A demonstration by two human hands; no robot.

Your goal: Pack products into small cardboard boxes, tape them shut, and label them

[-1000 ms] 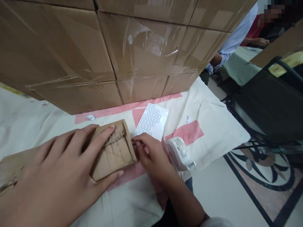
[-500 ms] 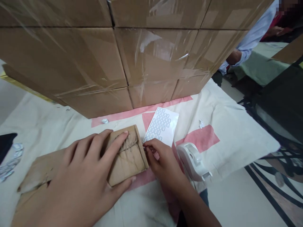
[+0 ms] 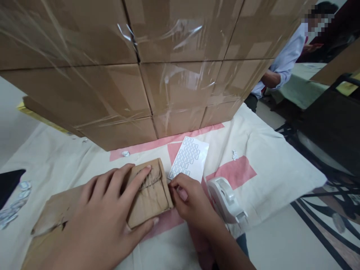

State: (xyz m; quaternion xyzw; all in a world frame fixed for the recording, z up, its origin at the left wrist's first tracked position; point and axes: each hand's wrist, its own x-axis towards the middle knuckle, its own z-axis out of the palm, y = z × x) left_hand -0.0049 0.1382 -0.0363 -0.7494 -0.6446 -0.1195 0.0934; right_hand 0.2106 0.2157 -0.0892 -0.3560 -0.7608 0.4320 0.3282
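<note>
A small worn cardboard box [image 3: 150,204] lies in front of me with a crumpled, torn patch on top. My left hand [image 3: 104,212] grips it from above, its fingers over the top and its thumb along the near side. At the box's right end, my right hand [image 3: 191,195] is closed in a pinch; whatever sits between the fingertips is hidden. Just beyond that hand lies a white sheet [image 3: 200,161] printed with rows of small outlined labels. A white tape dispenser [image 3: 228,200] stands to the right of my right wrist.
Large plastic-wrapped cartons [image 3: 180,90] form a wall behind the work area. A pale cloth with pink patches [image 3: 275,168] covers the table. Crumpled paper scraps [image 3: 15,204] and a black object [image 3: 9,183] lie at left. A person in a light shirt [image 3: 287,56] is at the back right.
The camera view has tilted up slightly, so more of the cartons and the person shows. Both hands keep nearly the same positions on and beside the box.
</note>
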